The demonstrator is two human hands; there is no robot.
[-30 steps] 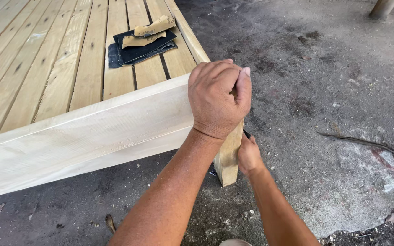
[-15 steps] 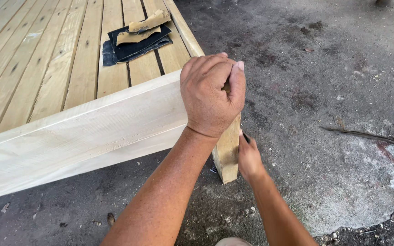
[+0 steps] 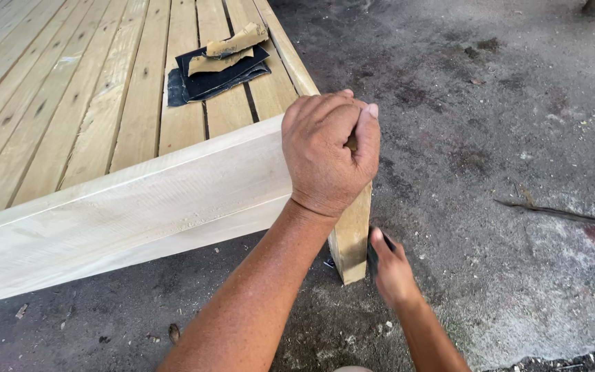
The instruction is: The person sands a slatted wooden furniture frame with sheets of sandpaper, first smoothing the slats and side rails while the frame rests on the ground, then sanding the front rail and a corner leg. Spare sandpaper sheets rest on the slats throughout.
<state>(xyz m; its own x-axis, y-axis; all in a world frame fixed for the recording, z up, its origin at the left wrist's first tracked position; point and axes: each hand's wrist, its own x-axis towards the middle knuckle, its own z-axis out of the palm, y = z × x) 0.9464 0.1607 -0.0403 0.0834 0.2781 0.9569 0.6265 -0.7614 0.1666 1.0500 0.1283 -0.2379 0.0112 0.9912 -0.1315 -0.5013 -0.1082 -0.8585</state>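
Sandpaper (image 3: pixel 373 249), pinched in the right hand (image 3: pixel 392 270) at five o'clock, is risking slipping while the left hand (image 3: pixel 328 153) is gripping the corner post (image 3: pixel 350 241).

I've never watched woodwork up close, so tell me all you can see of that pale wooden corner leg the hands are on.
The corner leg is a square post of pale, bare wood, standing upright on the grey concrete floor at the near right corner of the slatted frame. The left hand grips its top, hiding it. The right hand presses a dark sheet, seemingly sandpaper, against its lower right face. Pale dust lies around its foot.
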